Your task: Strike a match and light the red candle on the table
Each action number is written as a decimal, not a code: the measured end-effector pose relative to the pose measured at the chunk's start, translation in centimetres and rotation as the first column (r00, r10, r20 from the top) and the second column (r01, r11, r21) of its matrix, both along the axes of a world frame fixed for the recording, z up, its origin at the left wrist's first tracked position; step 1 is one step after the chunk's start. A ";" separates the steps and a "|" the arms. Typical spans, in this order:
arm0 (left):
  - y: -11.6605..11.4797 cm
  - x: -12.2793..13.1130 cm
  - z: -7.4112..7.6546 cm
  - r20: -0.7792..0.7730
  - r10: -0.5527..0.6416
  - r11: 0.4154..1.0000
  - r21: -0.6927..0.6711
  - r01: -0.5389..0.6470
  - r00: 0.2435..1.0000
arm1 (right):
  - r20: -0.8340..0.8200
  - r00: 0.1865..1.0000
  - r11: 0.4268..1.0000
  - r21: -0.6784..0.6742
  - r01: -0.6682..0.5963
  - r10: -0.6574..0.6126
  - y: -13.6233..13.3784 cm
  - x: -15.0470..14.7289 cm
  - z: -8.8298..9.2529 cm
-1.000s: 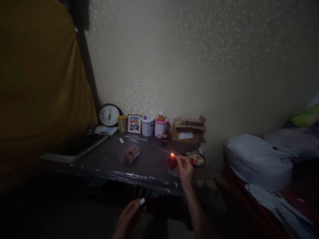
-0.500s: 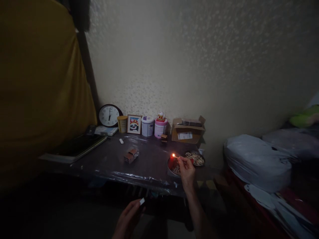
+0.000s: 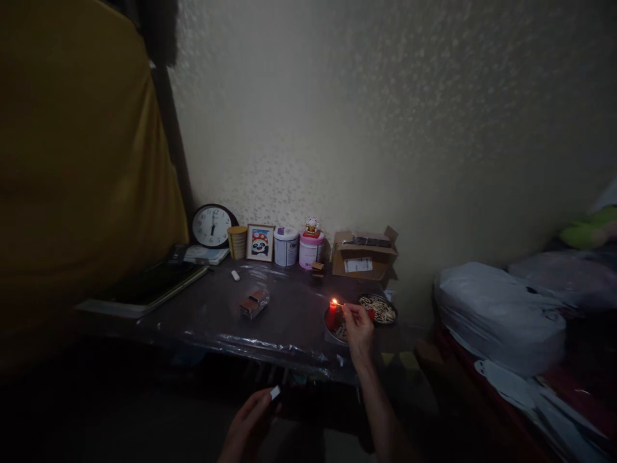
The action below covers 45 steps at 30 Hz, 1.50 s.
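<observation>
Pinched in my right hand (image 3: 359, 331) is a thin matchstick (image 3: 340, 305), its tip at a small flame on top of a red candle (image 3: 332, 316). The candle stands upright in a round dish (image 3: 341, 340) that holds small pieces. Just behind my right hand lies a second round dish (image 3: 378, 308) full of matchsticks. My left hand (image 3: 249, 415) is low in front of the table edge, closed on a small box with a white end (image 3: 274, 393); most of the box is dark.
On the dark plastic-covered table (image 3: 289, 315) lie a wrapped brown pack (image 3: 254, 302) and a small white object (image 3: 235, 275). Along the wall stand a clock (image 3: 212, 226), a panda picture (image 3: 260, 243), tins (image 3: 286, 247) and a cardboard box (image 3: 365, 256). White bags (image 3: 496, 315) lie at right.
My right hand has shifted slightly left, bringing the match closer over the candle top. The flame looks a little smaller. My left hand has barely moved.
</observation>
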State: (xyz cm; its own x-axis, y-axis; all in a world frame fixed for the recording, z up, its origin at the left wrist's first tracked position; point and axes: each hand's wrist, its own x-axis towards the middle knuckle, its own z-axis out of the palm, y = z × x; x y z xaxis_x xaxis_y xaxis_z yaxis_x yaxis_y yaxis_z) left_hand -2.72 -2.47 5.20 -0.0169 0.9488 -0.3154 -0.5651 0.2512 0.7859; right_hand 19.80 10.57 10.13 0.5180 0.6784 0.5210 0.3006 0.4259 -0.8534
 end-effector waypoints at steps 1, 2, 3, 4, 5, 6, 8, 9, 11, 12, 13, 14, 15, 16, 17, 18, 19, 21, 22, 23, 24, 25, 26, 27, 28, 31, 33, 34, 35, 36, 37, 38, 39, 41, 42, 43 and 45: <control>0.2 0.0 -0.4 0.001 -0.010 1.000 -0.010 0.010 1.000 | 0.003 1.000 1.000 -0.002 0.000 0.000 0.0 0.0 0.0; 0.5 0.0 -0.8 0.002 -0.020 0.999 -0.025 0.020 1.000 | 0.007 1.000 1.000 -0.003 -0.001 0.001 0.0 0.0 0.0; 0.7 0.0 -1.1 0.001 -0.025 0.999 -0.044 0.025 1.000 | 0.010 1.000 1.000 -0.005 -0.002 0.002 0.0 0.0 0.0; 0.9 0.0 -1.4 -0.001 -0.025 0.998 -0.063 0.025 1.000 | 0.013 1.000 1.000 -0.006 -0.003 0.003 0.0 0.0 0.0; 1.1 0.0 -1.6 -0.004 -0.024 0.997 -0.074 0.023 1.000 | 0.014 1.000 1.000 -0.008 -0.005 0.005 0.0 -0.1 -0.1; 1.1 0.0 -1.6 -0.005 -0.024 0.997 -0.075 0.024 1.000 | 0.014 1.000 1.000 -0.011 -0.006 0.006 0.0 -0.1 -0.1; 0.9 0.0 -1.3 0.000 -0.029 0.998 -0.047 0.029 1.000 | 0.013 1.000 1.000 -0.015 -0.005 0.005 0.0 -0.2 -0.1; 0.7 0.0 -1.0 0.002 -0.034 0.999 -0.024 0.035 0.999 | 0.012 1.000 1.000 -0.017 -0.005 0.005 0.0 -0.2 -0.2; 0.3 0.0 -0.2 0.000 -0.037 0.999 0.002 0.037 0.999 | 0.016 1.000 1.000 -0.016 -0.005 0.006 0.0 -0.2 -0.2; 0.2 0.0 0.1 0.000 -0.036 0.999 0.006 0.036 0.999 | 0.020 1.000 1.000 -0.014 -0.005 0.006 0.0 -0.2 -0.2; 0.1 0.0 0.4 -0.001 -0.043 0.999 0.008 0.043 0.999 | 0.024 1.000 1.000 -0.012 -0.006 0.006 0.0 -0.2 -0.2; 0.1 0.1 0.6 -0.002 -0.049 0.999 0.001 0.049 0.999 | 0.027 1.000 1.000 -0.009 -0.005 0.006 0.0 -0.2 -0.2; 0.1 0.1 0.7 -0.005 -0.052 0.999 -0.007 0.052 0.999 | 0.030 1.000 1.000 -0.008 -0.004 0.004 0.0 -0.2 -0.3; 0.1 0.2 0.8 -0.009 -0.050 0.999 -0.010 0.050 0.999 | 0.031 1.000 1.000 -0.006 -0.003 0.003 0.0 -0.1 -0.3; 0.1 0.2 0.8 -0.015 -0.046 0.999 -0.012 0.045 0.999 | 0.031 1.000 1.000 -0.007 -0.001 0.002 0.1 -0.1 -0.3; 0.0 0.2 0.9 -0.021 -0.039 0.999 -0.013 0.038 0.999 | 0.032 1.000 1.000 -0.008 -0.001 0.001 0.1 -0.1 -0.3; 0.0 0.2 0.9 -0.026 -0.032 0.999 -0.008 0.031 0.999 | 0.031 1.000 1.000 -0.009 -0.002 0.002 0.1 -0.1 -0.3; -0.2 0.2 1.1 -0.027 -0.029 0.999 0.015 0.030 0.999 | 0.031 1.000 1.000 -0.013 -0.006 0.007 0.2 -0.1 -0.3; -0.3 0.1 1.2 -0.025 -0.031 0.999 0.023 0.031 0.999 | 0.029 1.000 1.000 -0.014 -0.008 0.008 0.2 -0.1 -0.3; -0.3 0.1 1.3 -0.023 -0.036 0.999 0.028 0.036 0.999 | 0.027 1.000 1.000 -0.015 -0.009 0.010 0.2 -0.1 -0.2; -0.3 0.1 1.4 -0.022 -0.040 0.999 0.028 0.041 0.999 | 0.025 1.000 1.000 -0.015 -0.010 0.010 0.3 -0.1 -0.2; -0.3 0.1 1.4 -0.020 -0.043 0.999 0.030 0.044 0.999 | 0.022 1.000 1.000 -0.015 -0.009 0.009 0.3 -0.1 -0.2; -0.3 0.0 1.4 -0.019 -0.047 0.998 0.032 0.048 0.999 | 0.018 1.000 1.000 -0.015 -0.008 0.008 0.3 -0.1 -0.2; -0.2 0.1 1.4 -0.019 -0.050 0.998 0.032 0.050 0.999 | 0.013 1.000 1.000 -0.014 -0.007 0.007 0.3 -0.1 -0.1; -0.1 0.1 1.3 -0.020 -0.051 0.998 0.032 0.052 0.998 | 0.007 1.000 1.000 -0.013 -0.008 0.008 0.3 -0.1 0.0; -0.2 0.1 1.2 -0.018 -0.039 0.999 0.034 0.040 0.999 | -0.019 1.000 1.000 -0.007 -0.018 0.018 0.1 -0.2 0.3; -0.3 0.1 1.0 -0.013 -0.022 0.999 0.028 0.022 1.000 | -0.040 0.999 1.000 -0.004 -0.030 0.030 -0.1 -0.2 0.5; -0.3 0.1 0.9 -0.009 -0.019 0.999 0.026 0.019 1.000 | -0.051 0.998 0.999 -0.002 -0.037 0.037 -0.2 -0.3 0.6; -0.3 0.1 0.8 -0.004 -0.021 0.999 0.028 0.021 1.000 | -0.063 0.997 0.999 0.001 -0.043 0.043 -0.4 -0.4 0.8; -0.3 0.1 0.6 0.000 -0.028 0.999 0.033 0.028 1.000 | -0.075 0.996 0.999 0.005 -0.050 0.050 -0.6 -0.4 1.0; -0.2 0.0 0.3 0.002 -0.037 0.999 0.038 0.037 0.999 | -0.086 0.995 0.998 0.011 -0.054 0.055 -0.9 -0.5 1.4; 0.0 0.0 0.1 0.002 -0.043 0.998 0.040 0.043 0.999 | -0.098 0.993 0.998 0.017 -0.060 0.061 -1.3 -0.5 1.9; 0.2 0.0 -0.1 0.003 -0.052 0.998 0.034 0.052 0.999 | -0.112 0.991 0.998 0.023 -0.066 0.068 -1.8 -0.4 2.5; 0.6 -0.2 -0.6 0.009 -0.073 0.997 0.017 0.072 0.997 | -0.145 0.985 0.996 0.037 -0.084 0.088 -2.9 0.3 4.1; 0.8 -0.3 -0.8 0.014 -0.085 0.996 0.006 0.085 0.996 | -0.171 0.980 0.994 0.049 -0.097 0.104 -3.5 1.0 5.0; 1.0 -0.3 -1.0 0.018 -0.098 0.995 -0.003 0.098 0.995 | -0.193 0.974 0.992 0.067 -0.111 0.122 -4.1 1.9 5.8; 1.3 -0.5 -1.3 0.015 -0.107 0.994 -0.034 0.108 0.994 | -0.263 0.948 0.980 0.135 -0.148 0.180 -5.0 4.3 6.9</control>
State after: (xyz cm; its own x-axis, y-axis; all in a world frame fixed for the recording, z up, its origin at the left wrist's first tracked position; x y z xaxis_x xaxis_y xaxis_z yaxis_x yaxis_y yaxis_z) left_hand -3.26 -1.14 3.91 0.0891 0.9334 -0.3477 -0.5435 0.3381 0.7683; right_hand 24.12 5.56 17.06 0.5372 0.7115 0.4530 -0.0190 0.5472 -0.8368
